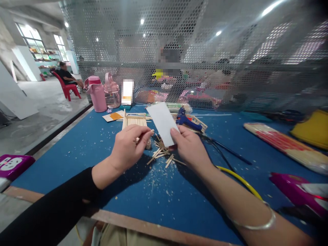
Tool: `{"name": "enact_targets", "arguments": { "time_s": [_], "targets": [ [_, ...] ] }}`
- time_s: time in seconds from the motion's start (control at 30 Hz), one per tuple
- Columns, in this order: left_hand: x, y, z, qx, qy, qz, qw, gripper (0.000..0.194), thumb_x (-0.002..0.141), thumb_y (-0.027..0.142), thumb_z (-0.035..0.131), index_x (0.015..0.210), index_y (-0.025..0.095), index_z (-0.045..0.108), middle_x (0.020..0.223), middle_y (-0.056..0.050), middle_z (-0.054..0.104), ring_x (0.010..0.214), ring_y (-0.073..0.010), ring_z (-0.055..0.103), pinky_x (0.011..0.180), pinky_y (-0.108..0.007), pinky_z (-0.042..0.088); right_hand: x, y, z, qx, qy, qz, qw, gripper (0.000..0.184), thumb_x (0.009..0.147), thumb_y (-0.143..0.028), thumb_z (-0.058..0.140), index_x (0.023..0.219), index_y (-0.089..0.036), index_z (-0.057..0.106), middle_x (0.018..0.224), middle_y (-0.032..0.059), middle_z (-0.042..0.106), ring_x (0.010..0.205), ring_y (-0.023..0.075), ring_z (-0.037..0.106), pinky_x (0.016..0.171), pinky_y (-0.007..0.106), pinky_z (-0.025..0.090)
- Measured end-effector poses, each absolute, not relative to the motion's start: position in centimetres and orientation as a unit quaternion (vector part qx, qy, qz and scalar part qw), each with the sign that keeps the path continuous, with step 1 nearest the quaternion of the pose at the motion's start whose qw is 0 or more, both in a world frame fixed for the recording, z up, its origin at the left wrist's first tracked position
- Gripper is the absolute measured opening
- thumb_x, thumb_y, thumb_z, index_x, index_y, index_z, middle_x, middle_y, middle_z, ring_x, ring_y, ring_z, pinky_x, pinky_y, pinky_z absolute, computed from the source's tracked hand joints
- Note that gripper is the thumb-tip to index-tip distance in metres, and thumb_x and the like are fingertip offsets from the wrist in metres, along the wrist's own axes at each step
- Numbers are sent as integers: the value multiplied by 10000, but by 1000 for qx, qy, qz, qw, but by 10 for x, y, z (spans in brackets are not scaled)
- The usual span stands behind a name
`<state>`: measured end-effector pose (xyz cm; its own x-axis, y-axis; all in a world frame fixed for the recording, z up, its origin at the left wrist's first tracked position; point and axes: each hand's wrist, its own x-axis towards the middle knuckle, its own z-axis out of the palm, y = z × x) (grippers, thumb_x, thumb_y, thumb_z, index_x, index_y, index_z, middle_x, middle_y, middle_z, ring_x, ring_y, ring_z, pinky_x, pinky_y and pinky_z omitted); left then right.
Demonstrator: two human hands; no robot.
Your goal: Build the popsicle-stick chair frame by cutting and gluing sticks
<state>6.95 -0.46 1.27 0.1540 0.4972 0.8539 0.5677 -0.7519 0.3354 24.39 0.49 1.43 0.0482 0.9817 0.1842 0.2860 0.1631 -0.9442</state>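
The right hand point(191, 147) grasps the white card point(162, 118) by its near lower corner, thumb on top and fingers beneath; the left hand point(129, 145) is just left of the card, its fingers drawn into a pinch, though I cannot tell whether the pale speck at the tips is a held scrap or a nail. Handling this well probably calls for a light grip near the card's edge, so that it does not crease, for keeping its broad face free of the thumb, and for steadying both wrists, since the left fingertips look fit for only small, careful movements. Beyond the card rises a perforated metal screen point(143, 48), and under it spreads a blue counter point(84, 143). Far left of the card, past the counter, a person in black point(65, 73) sits on a red chair point(68, 89). A plastic-wrapped stick package point(284, 143) lies well to its right, a pink jug point(98, 97) stands to its far left, a blue glue gun point(188, 123) rests just right of it, and a small stick frame point(134, 122) is left of it. Loose sticks point(158, 152) lie scattered below its lower end, among pale crumbs point(153, 181).
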Motion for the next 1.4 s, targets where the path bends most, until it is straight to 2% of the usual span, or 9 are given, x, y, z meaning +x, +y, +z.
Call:
{"name": "enact_targets", "arguments": {
  "time_s": [0.2,0.5,0.57,0.63,0.77,0.87,1.1,1.27,1.4],
  "targets": [
    [61,-12,10,-713,-374,-579,-128,153,855,227,497,732,174,571,607,10,567,514,-91,468,486,-217,385,260,29,19,-607,-594,326,415,132,754,-338,576,753,-207,563,431,-50,510,340,98,399,355,222,278],
    [79,-14,1,-676,-358,-479,-431,171,852,265,504,720,163,538,581,35,492,495,-73,419,468,-204,344,296,-19,31,-711,-614,173,298,225,737,-437,602,712,-243,491,539,12,543,511,183,498,495,284,302],
    [81,-12,0,-622,-362,-466,-515,156,844,245,517,713,162,523,583,39,497,460,-57,415,430,-186,337,318,-35,32,-777,-617,52,110,263,764,-479,533,655,-246,481,578,64,581,523,238,539,499,320,320],
    [83,-12,1,-583,-360,-454,-570,132,835,224,533,721,159,515,593,38,510,438,-46,418,398,-168,336,338,-49,27,-769,-636,58,25,201,726,-435,556,721,-236,524,702,116,667,624,304,620,532,365,394],
    [82,-10,2,-551,-347,-454,-608,119,826,214,560,736,158,505,573,46,495,443,-45,434,395,-154,374,360,-62,12,-720,-678,107,103,357,697,-405,565,1008,-230,582,732,79,703,671,298,662,574,384,465],
    [80,-10,4,-540,-342,-472,-607,133,839,235,551,739,166,495,574,46,485,482,-58,458,412,-160,396,364,-67,13,-741,-624,169,182,356,678,-413,610,1006,-275,583,560,36,642,478,247,591,457,361,429],
    [78,-12,8,-516,-280,-480,-652,219,844,344,564,746,162,492,643,38,492,527,-62,492,449,-179,437,342,-71,30,-670,-661,127,312,397,699,-463,628,1052,-283,614,626,34,607,545,225,566,528,367,470],
    [76,-11,6,-512,-258,-483,-662,314,795,435,627,750,147,510,626,37,517,513,-63,534,490,-198,461,278,-40,38,-505,-789,211,279,368,763,-366,603,1111,-250,569,996,76,659,827,234,625,739,372,496],
    [74,-10,6,-502,-242,-500,-664,393,720,507,686,743,146,532,618,40,528,534,-72,553,507,-199,461,248,-25,38,-441,-824,210,287,303,728,-405,652,958,-223,578,920,62,630,773,209,581,696,349,472]
  ]
}}
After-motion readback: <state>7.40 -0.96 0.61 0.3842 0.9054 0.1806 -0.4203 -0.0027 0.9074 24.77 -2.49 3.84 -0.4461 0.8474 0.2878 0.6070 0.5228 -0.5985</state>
